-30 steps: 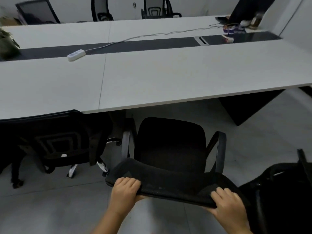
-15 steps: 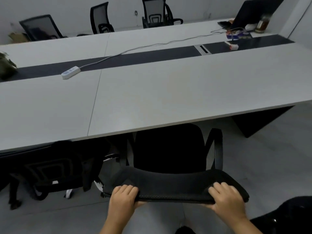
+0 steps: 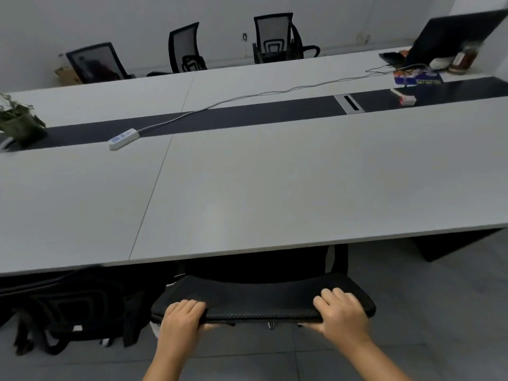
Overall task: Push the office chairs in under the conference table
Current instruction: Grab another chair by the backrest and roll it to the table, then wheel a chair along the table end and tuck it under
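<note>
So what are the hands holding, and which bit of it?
Both hands hold the black office chair by the top edge of its backrest: left hand near the left end, right hand near the right end.

Plain white wall (image 3: 137,17), grey tiled floor (image 3: 412,312), dim even light

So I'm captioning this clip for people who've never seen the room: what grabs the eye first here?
Two bare hands, left hand and right hand, grip the top of a black chair back at the bottom centre, its seat hidden under the near edge of the conference table. That pale tabletop fills the middle, with a white power strip on its dark centre band.
</note>
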